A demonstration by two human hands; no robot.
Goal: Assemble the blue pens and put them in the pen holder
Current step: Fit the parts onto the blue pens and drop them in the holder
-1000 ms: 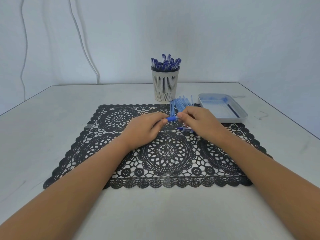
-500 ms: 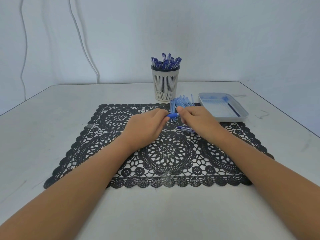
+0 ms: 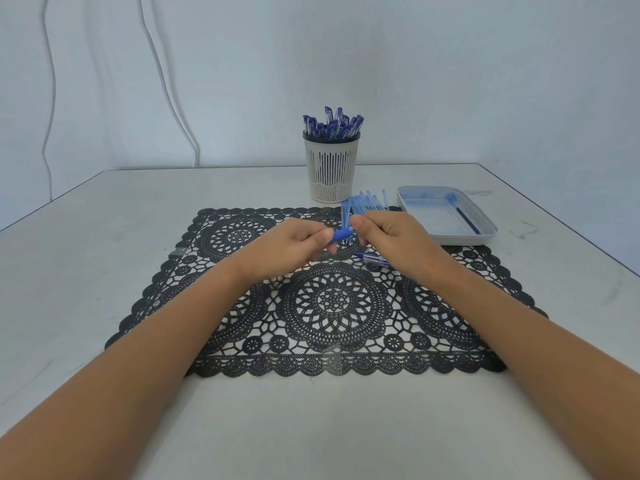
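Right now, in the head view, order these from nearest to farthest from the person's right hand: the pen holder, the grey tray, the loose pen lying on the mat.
1. Loose pen, on the mat just beneath the right hand.
2. Grey tray, to the hand's right.
3. Pen holder, farther back, beyond the mat's far edge.
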